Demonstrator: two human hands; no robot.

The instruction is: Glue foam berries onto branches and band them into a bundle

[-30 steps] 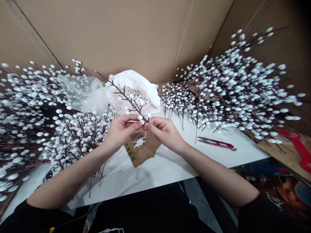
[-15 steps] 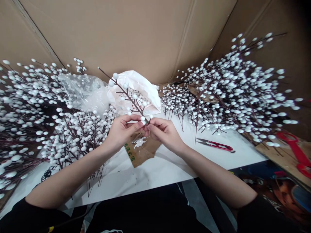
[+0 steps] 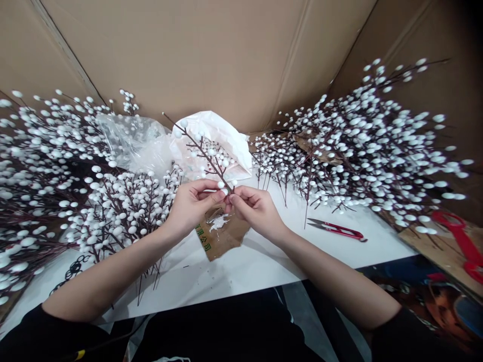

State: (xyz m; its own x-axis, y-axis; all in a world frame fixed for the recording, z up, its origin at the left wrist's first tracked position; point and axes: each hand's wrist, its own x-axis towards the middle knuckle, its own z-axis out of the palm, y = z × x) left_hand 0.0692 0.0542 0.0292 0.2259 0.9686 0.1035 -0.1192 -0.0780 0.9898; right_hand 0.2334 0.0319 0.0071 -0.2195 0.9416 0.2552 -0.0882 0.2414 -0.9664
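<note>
**Twig held at its base over the cardboard scrap**

Above the cardboard scrap (image 3: 222, 234) at the middle of the white table (image 3: 264, 261), we find both hands joined on one twig (image 3: 206, 156). Our left hand (image 3: 192, 203) pinches a white bead (image 3: 221, 185) at the twig's lower end between thumb and forefinger, fingers narrow. Our right hand (image 3: 254, 208) pinches the stem just beside it, fingertips nearly touching those of the left. The twig slants up and away to the left, its tip lying before the white bag (image 3: 226, 133).

Change noted: against the view a second ago, the twig has drawn slightly towards the hands and stands a little steeper, while both pinches remain at the same spot. We judge that the work on this one bead is ongoing and not finished.

Surroundings: finished branches (image 3: 377, 141) are heaped to the right and more branches (image 3: 56, 166) to the left. Red snips (image 3: 335, 229) lie untouched on the table right of the hands, well apart. White smears mark the scrap beneath.
</note>
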